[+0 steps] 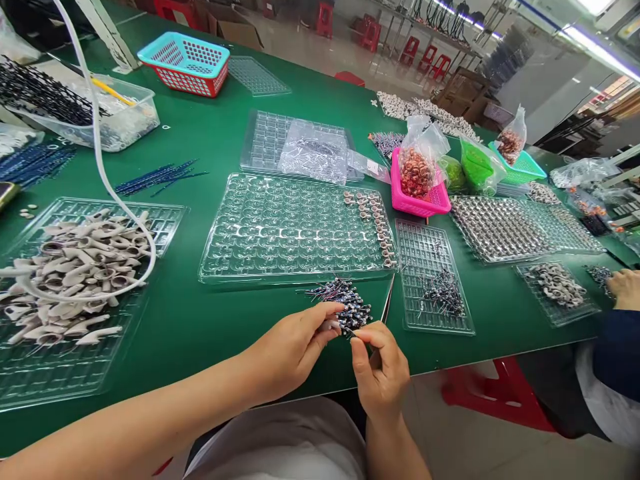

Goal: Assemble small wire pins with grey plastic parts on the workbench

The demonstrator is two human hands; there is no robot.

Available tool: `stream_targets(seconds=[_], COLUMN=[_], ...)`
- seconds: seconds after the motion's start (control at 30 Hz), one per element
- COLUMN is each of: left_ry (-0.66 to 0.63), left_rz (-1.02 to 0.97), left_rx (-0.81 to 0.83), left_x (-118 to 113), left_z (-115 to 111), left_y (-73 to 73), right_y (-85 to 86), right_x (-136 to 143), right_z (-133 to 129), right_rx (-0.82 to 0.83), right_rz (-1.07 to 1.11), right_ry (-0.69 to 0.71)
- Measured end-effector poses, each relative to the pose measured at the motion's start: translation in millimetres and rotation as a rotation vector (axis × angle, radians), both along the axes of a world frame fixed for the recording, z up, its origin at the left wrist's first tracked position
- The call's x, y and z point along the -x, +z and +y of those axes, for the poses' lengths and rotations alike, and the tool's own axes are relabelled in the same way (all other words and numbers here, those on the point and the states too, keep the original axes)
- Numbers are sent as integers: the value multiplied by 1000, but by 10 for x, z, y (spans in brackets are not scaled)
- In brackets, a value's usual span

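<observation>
My left hand point(300, 343) pinches a small off-white shell-like piece point(329, 325), mostly covered by the fingers. Close beside it, the thumb and forefinger of my right hand point(383, 367) are closed on a thin dark wired part point(351, 333). Metal tweezers point(387, 300) stick out from my right hand, points away from me. Just beyond both hands lies a heap of small dark wired parts point(345, 293) on the green table point(200, 340). Behind the heap is a clear moulded tray point(290, 233), with off-white pieces point(383, 230) seated along its right side.
At left, a tray heaped with off-white shells point(85, 267) lies under a white hose point(95, 113). A smaller tray point(415, 267) holds more wired parts. Beyond stand a pink basket point(420, 203) and a blue-and-red basket point(185, 63). Another person's hand point(625, 288) is at far right.
</observation>
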State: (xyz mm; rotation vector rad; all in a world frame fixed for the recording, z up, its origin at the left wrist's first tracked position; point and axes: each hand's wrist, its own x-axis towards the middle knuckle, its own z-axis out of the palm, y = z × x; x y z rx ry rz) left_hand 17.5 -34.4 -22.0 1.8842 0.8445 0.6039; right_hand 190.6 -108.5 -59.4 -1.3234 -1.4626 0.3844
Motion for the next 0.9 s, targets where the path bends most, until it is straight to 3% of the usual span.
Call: stream_targets(seconds=[0.13,0.5,0.9], left_ry=[-4,40,-13], left_rz=[21,43,37], left_rx=[9,-177,-307], left_x=[2,27,41], left_z=[9,56,80], left_y=[14,-11,-37], right_y=[21,35,51], right_x=[1,5,7], right_z=[7,12,29], right_rx=[28,83,136], right_rz=[-39,-3,9], right_ry=[2,-16,8])
